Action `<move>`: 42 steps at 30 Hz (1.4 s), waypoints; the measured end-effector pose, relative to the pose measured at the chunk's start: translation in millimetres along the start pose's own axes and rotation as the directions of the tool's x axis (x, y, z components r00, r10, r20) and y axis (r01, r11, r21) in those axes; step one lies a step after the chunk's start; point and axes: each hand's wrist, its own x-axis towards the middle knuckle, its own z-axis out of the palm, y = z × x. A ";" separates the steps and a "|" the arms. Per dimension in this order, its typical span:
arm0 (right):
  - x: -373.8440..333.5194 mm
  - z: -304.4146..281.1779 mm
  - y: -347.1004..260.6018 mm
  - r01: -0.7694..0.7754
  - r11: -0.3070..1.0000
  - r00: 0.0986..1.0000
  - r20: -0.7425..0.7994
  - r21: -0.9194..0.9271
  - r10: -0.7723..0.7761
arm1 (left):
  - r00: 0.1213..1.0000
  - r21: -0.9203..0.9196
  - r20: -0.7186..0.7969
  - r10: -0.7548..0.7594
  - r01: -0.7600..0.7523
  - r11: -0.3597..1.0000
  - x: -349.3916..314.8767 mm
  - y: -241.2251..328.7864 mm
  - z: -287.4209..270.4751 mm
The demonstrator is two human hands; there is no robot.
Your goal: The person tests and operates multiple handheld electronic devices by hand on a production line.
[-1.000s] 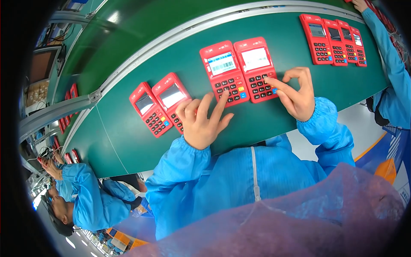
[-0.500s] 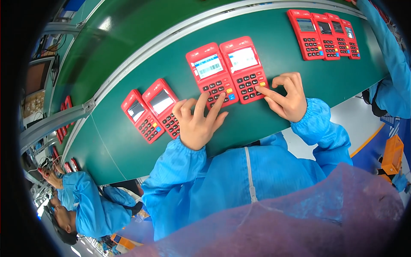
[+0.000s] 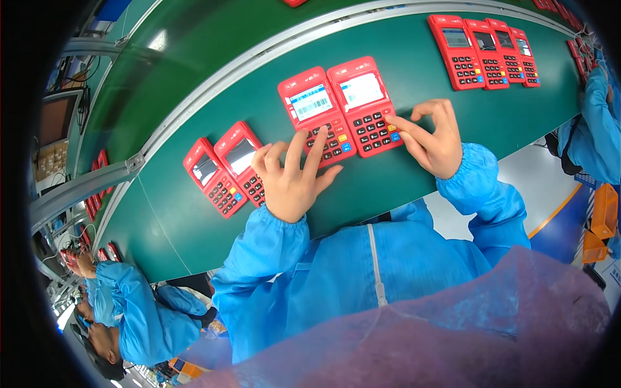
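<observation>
Two red card payment terminals lie side by side in front of me, their screens lit. On the keypad of the left terminal (image 3: 311,102) rests the outstretched index finger of my left hand (image 3: 289,178); its other fingers are spread and hold nothing. My right hand (image 3: 435,143) is at the right terminal (image 3: 363,94), index finger pointing onto the upper right keys. Its thumb stands apart and the other fingers are loosely bent. Left of my left hand lie two more terminals: an outer one (image 3: 206,170), and an inner one (image 3: 240,154) partly covered by that hand.
Several red terminals (image 3: 457,59) stand in a row at the far right of the green table (image 3: 414,174). A metal rail (image 3: 259,55) separates it from a green strip behind. Co-workers in blue sit at left (image 3: 139,310) and right (image 3: 598,129). Orange bins (image 3: 603,210) are at the right.
Both index fingers have moved to higher keys on their terminals. The co-worker's arm at the right has drawn back from the table. A red object now shows at the top edge.
</observation>
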 end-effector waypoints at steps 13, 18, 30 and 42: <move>4.5 11.1 2.1 0.051 0.997 0.999 0.014 -0.054 -0.051 | 0.998 0.005 0.055 0.017 -0.018 1.000 6.2 -1.1 5.3; 7.3 11.8 0.2 0.075 0.992 0.997 0.034 -0.101 -0.072 | 0.995 -0.016 0.098 0.005 -0.004 1.000 11.0 -0.8 -0.5; -4.7 11.6 -13.6 0.126 0.992 0.991 0.037 0.017 -0.127 | 1.000 -0.044 -0.025 0.000 -0.001 0.999 -29.4 -3.0 -9.2; -2.5 16.8 -18.5 0.133 0.990 0.988 0.088 -0.037 -0.129 | 1.000 -0.040 -0.005 -0.012 0.011 0.999 -23.6 -5.1 -6.0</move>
